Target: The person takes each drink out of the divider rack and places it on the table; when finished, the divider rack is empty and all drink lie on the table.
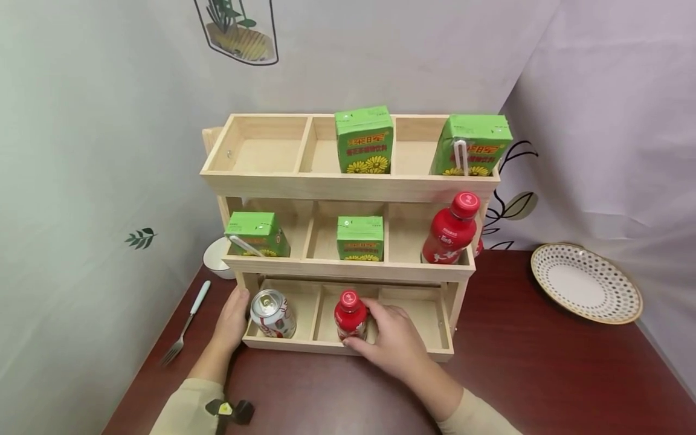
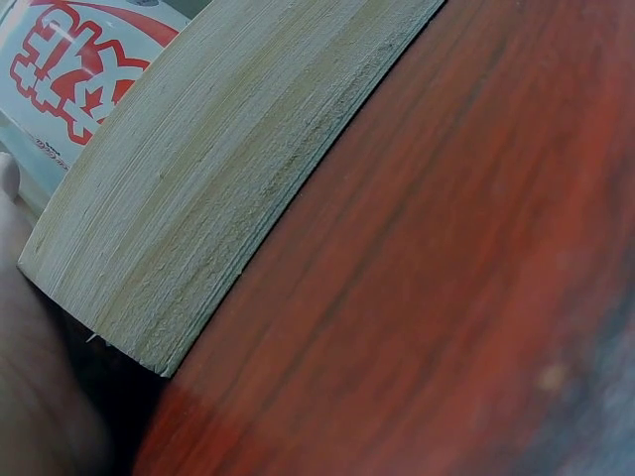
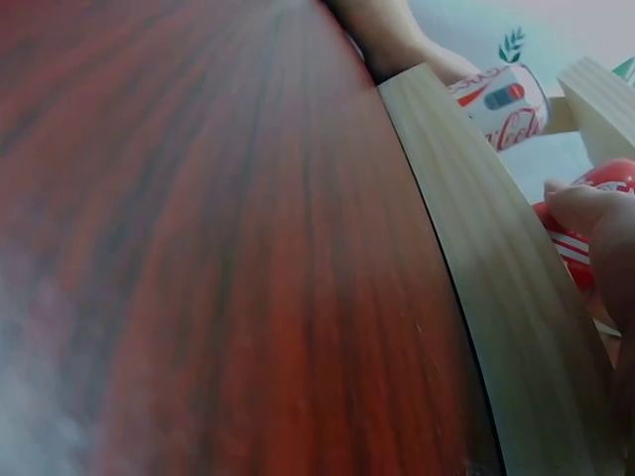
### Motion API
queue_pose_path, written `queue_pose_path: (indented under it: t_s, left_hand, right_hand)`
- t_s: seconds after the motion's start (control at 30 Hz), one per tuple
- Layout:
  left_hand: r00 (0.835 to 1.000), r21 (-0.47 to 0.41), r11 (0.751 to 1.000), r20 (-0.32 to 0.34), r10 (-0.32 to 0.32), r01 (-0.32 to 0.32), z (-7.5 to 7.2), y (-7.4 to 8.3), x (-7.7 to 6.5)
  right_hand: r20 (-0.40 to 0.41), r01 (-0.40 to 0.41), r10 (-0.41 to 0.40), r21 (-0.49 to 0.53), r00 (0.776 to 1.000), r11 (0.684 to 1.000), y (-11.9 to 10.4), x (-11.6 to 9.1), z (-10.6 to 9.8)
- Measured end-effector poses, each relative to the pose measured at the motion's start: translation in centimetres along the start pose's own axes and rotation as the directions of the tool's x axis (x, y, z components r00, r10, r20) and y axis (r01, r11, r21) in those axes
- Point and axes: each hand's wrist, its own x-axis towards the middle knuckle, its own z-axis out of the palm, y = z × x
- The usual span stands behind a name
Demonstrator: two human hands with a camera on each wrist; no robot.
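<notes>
A red bottle with a red cap stands upright in the bottom tier's middle compartment. My right hand grips it from the right, thumb at the front and fingers behind. In the right wrist view the thumb lies across the bottle. My left hand rests along the left end of the wooden rack, its fingers pointing up and away. Just right of that hand, a white and red soda can stands in the bottom left compartment. The left wrist view shows the can behind the rack's front board.
Green drink cartons stand on the upper two tiers. Another red bottle is at the middle tier's right. On the dark red table are a fork and a white bowl at left, a dotted plate at right.
</notes>
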Motion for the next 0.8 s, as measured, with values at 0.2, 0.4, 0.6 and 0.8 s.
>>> queue_pose_path:
  t_s: [0.2,0.4,0.6,0.8]
  left_hand:
    - [1.0,0.021,1.0,-0.012,0.016,-0.015,-0.2,-3.7,0.4]
    - [0.999,0.005,0.999,0.003,0.047,-0.047,0.1,-4.0,0.6]
    - [1.0,0.033,0.999,-0.007,0.013,-0.013,-0.1,-1.9,0.4]
    - [1.0,0.055,0.998,-0.001,0.012,-0.012,-0.2,0.3,0.0]
  right_hand:
    - [0.023,-0.056,0.054,0.083,0.998,0.995,-0.3,0.0,-0.7]
    - [0.039,-0.143,0.138,0.175,0.99,0.974,0.2,-0.1,-1.2]
    - [0.03,-0.119,0.116,0.285,0.993,0.951,0.6,-0.2,-1.3]
    - [0.012,-0.032,0.029,0.453,1.0,0.891,1.0,-0.6,-2.1]
